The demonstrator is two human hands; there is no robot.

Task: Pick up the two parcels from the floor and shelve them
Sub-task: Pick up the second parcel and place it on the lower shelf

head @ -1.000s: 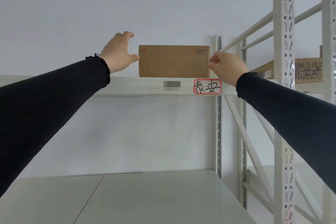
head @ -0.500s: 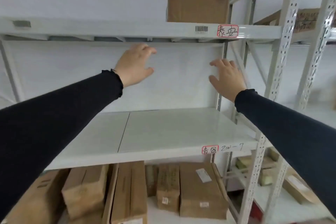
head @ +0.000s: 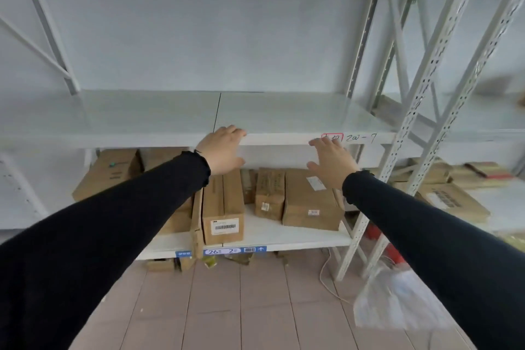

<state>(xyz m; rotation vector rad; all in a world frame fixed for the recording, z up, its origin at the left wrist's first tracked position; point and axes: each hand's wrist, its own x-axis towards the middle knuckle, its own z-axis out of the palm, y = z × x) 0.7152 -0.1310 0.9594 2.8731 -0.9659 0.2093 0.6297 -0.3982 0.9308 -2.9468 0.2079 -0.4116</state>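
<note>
Both hands hang empty in front of the grey metal rack. My left hand has its fingers spread level with the front edge of the bare middle shelf. My right hand is also open, just below that edge near a handwritten label. A clear plastic-wrapped parcel lies blurred on the tiled floor at the lower right, under my right sleeve. The cardboard box that stood on the top shelf is out of view.
The bottom shelf holds several brown cartons. A perforated upright stands to the right, with a second rack of boxes beyond. A white cable and scraps lie on the floor below.
My hands let go of the cardboard box on the top shelf and dropped, open, to the middle shelf's edge. The view tilted down from the top shelf to the floor.
</note>
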